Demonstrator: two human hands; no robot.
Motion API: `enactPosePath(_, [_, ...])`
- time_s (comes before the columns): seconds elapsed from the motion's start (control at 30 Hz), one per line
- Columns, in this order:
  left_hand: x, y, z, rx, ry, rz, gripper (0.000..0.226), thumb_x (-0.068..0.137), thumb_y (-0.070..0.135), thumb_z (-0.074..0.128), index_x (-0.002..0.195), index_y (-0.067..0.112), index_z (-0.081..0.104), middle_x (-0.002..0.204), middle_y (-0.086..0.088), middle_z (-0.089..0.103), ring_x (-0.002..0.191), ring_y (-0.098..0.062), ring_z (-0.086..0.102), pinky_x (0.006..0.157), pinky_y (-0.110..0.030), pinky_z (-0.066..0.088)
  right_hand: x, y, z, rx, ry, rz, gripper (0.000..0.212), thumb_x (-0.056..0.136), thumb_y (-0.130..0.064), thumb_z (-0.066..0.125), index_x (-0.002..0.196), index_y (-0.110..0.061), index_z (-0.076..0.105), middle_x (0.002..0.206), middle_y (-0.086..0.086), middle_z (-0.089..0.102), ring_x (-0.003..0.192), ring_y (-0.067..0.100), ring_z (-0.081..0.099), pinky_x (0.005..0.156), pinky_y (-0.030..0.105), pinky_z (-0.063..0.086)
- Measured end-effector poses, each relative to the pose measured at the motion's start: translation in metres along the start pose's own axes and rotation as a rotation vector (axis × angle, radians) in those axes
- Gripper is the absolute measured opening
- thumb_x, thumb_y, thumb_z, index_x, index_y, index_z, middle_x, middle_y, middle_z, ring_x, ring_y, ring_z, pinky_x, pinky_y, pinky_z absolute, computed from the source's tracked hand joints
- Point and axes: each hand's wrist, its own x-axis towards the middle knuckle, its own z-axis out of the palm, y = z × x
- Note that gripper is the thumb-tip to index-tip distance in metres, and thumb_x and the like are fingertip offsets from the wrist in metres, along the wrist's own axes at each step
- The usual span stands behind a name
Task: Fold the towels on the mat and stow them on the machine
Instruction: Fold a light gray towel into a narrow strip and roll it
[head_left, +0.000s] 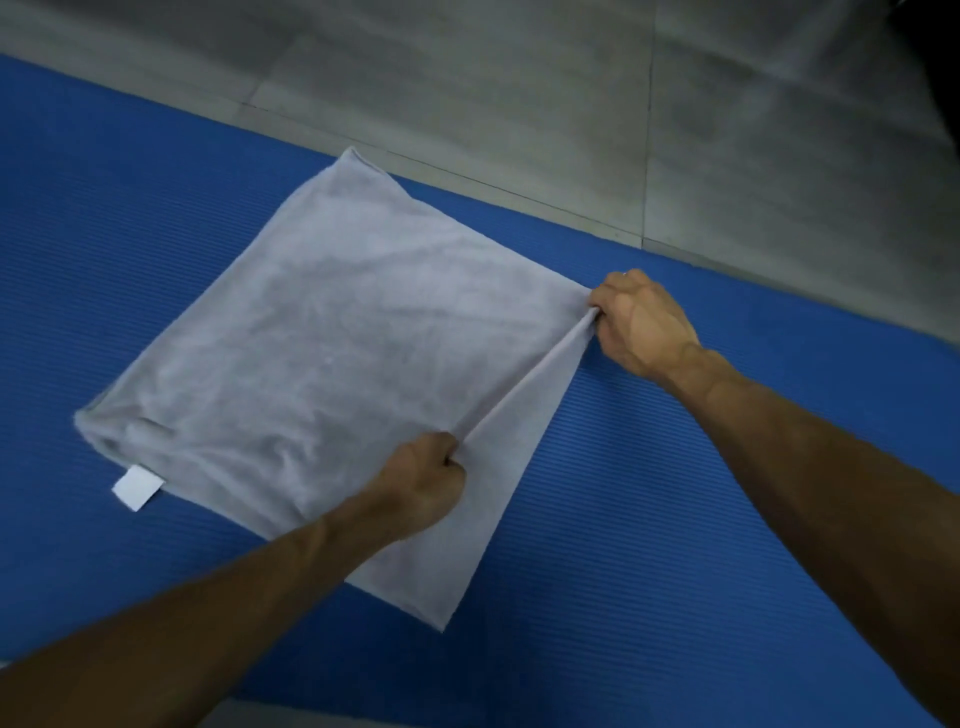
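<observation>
Near edge of mat: blue, ribbed, running across the whole view; both bare forearms reach out over it.

Left hand: fingers curled tight, pinching the towel at its near-right edge. Below the hand a flap of towel trails toward the mat's near edge.

Towel: pale grey, already doubled by the look of it, lying flat on the middle of the mat. White label sticks out at its near-left corner. Far corner reaches just over the mat's far edge onto the grey tiled floor.

Right hand: clamped on the towel's right corner, further out. A taut ridge of cloth runs between the two hands.

Step in hand, as I judge it: a fold in progress, the right edge gathered and stretched ready to carry over.

Next move calls for lifting both pinches together, keeping the edge tight, and laying it square on the opposite edge.

Machine not in view.
</observation>
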Motion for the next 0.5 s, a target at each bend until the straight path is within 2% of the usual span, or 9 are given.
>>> enactPosePath(0.07, [-0.004, -0.014, -0.02, 0.067, 0.127, 0.012, 0.022, 0.103, 0.02, 0.034, 0.117, 0.012, 0.049, 0.095, -0.004, 0.06, 0.081, -0.019, 0.058, 0.073, -0.029, 0.05, 0.026, -0.018, -0.007, -0.008, 0.032, -0.016, 0.02, 0.088, -0.005, 0.049, 0.098, -0.005, 0.067, 0.097, 0.013, 0.061, 0.095, 0.033, 0.051, 0.085, 0.046, 0.044])
enactPosePath(0.13, [-0.008, -0.03, -0.041, 0.139, 0.261, 0.063, 0.026, 0.104, 0.025, 0.031, 0.124, 0.013, 0.042, 0.09, -0.006, 0.059, 0.079, -0.023, 0.061, 0.071, -0.034, 0.051, 0.054, -0.039, -0.013, -0.004, 0.061, -0.034, 0.023, 0.089, -0.007, 0.047, 0.1, -0.006, 0.067, 0.101, 0.012, 0.061, 0.1, 0.032, 0.05, 0.089, 0.044, 0.042])
enactPosePath(0.2, [-0.011, -0.045, -0.062, 0.195, 0.362, 0.096, 0.026, 0.103, 0.03, 0.03, 0.124, 0.017, 0.04, 0.091, -0.006, 0.06, 0.079, -0.024, 0.062, 0.072, -0.036, 0.052, 0.081, -0.06, -0.02, 0.002, 0.081, -0.051, 0.024, 0.089, -0.008, 0.045, 0.101, -0.007, 0.067, 0.102, 0.011, 0.061, 0.102, 0.031, 0.049, 0.09, 0.042, 0.041])
enactPosePath(0.33, [-0.008, -0.072, -0.106, 0.266, 0.533, 0.123, 0.027, 0.103, 0.03, 0.032, 0.124, 0.018, 0.044, 0.094, -0.006, 0.062, 0.081, -0.024, 0.06, 0.069, -0.031, 0.042, 0.136, -0.106, -0.033, 0.022, 0.12, -0.126, 0.027, 0.088, -0.008, 0.045, 0.102, -0.006, 0.068, 0.103, 0.012, 0.061, 0.102, 0.032, 0.05, 0.089, 0.042, 0.04])
enactPosePath(0.4, [-0.005, -0.087, -0.131, 0.296, 0.603, 0.114, 0.027, 0.102, 0.029, 0.033, 0.122, 0.017, 0.045, 0.085, -0.004, 0.06, 0.075, -0.024, 0.058, 0.066, -0.032, 0.038, 0.165, -0.13, -0.039, 0.016, 0.139, -0.173, 0.026, 0.087, -0.008, 0.046, 0.102, -0.005, 0.067, 0.103, 0.013, 0.061, 0.101, 0.033, 0.051, 0.088, 0.041, 0.039])
enactPosePath(0.5, [0.001, -0.111, -0.165, 0.305, 0.654, 0.048, 0.023, 0.1, 0.034, 0.031, 0.111, 0.02, 0.043, 0.067, 0.001, 0.049, 0.065, -0.025, 0.053, 0.064, -0.039, 0.045, 0.205, -0.166, -0.041, 0.0, 0.139, -0.217, 0.026, 0.088, -0.009, 0.045, 0.103, -0.005, 0.066, 0.106, 0.014, 0.06, 0.104, 0.035, 0.049, 0.085, 0.04, 0.039])
